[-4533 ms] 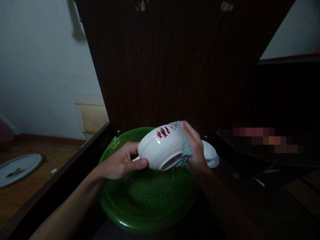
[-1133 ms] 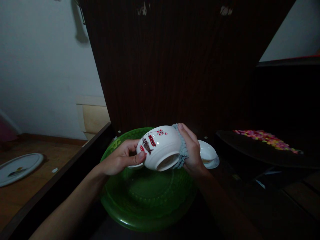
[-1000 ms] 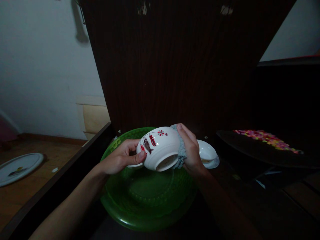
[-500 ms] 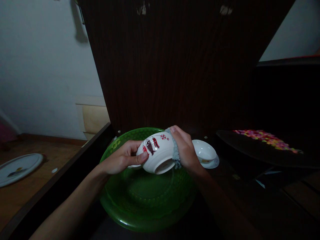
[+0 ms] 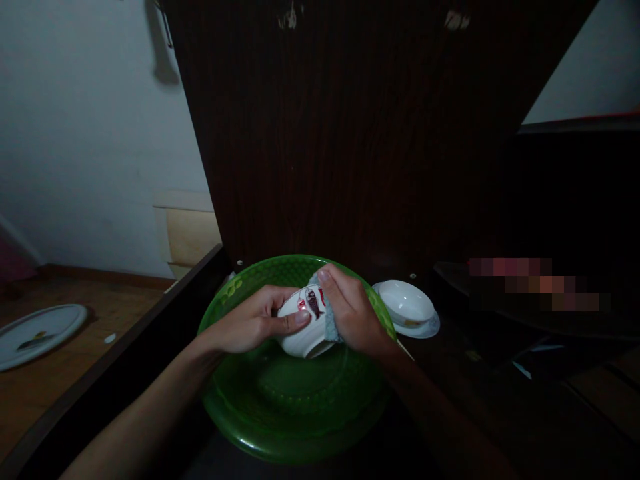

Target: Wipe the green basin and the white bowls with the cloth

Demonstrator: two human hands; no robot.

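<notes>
A white bowl with a red and dark fish pattern is tilted on its side above a green plastic basin. My left hand grips the bowl from the left, its thumb lying across the outer wall. Wrapped over the bowl's right side is a grey-blue cloth, pressed there by my right hand. The bowl's inside is turned away from view.
Right of the basin, a white bowl rests on a plate. A dark wooden panel rises behind. A low dark board runs along the left. An oval white lid-like object lies on the floor.
The cloth and my right hand have moved left over the bowl, covering more of its pattern. The bowl sits slightly lower and has turned a little.
</notes>
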